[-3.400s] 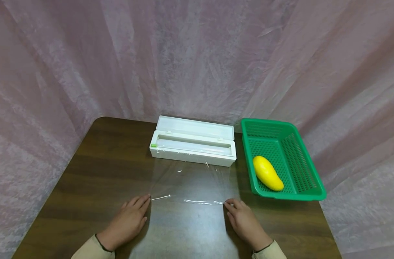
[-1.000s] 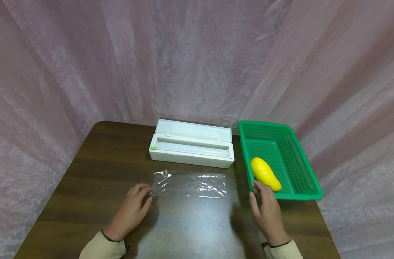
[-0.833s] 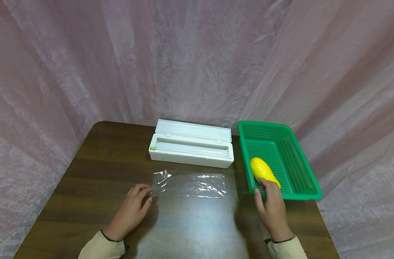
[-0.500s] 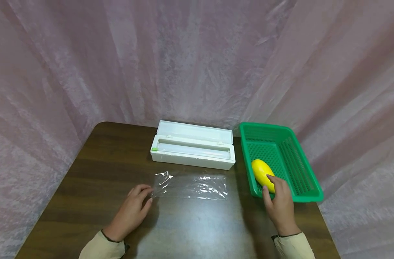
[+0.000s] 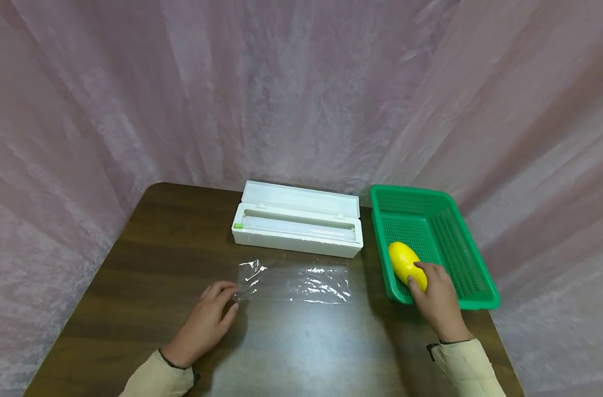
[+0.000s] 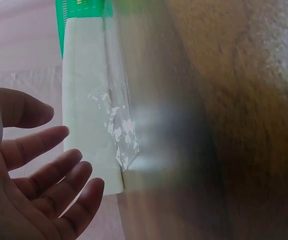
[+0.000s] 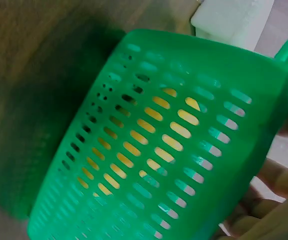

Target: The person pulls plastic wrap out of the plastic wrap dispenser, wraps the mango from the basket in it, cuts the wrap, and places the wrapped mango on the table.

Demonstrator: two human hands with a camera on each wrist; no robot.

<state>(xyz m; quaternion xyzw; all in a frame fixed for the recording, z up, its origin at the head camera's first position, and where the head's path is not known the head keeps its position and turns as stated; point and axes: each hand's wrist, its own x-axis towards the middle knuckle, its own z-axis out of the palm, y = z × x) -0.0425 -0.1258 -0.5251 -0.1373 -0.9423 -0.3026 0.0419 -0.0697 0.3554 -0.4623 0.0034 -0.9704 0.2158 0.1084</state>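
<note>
A yellow mango [image 5: 402,259] lies in the green plastic basket [image 5: 381,242], at its near left corner. My right hand [image 5: 437,300] reaches over the basket's near rim and grips the mango's near end between thumb and fingers. The right wrist view shows the mango [image 7: 131,147] through the slots, with the fingers [image 7: 276,175] partly hidden behind the basket wall. A clear sheet of cling film [image 5: 294,284] lies wrinkled on the table. My left hand [image 5: 202,322] is beside its left edge, fingers relaxed; whether the fingertips touch the film I cannot tell.
Behind the film stands a white cling film dispenser box [image 5: 296,242] with its lid [image 5: 301,198] raised, a roll inside and a green slider at its left end. The brown wooden table [image 5: 147,248] ends at a pink curtain [image 5: 301,99].
The film's near edge has drawn back slightly and wrinkled. My right hand has left the film's right corner, moved right over the basket and closed on the mango. My left hand stays nearly in place.
</note>
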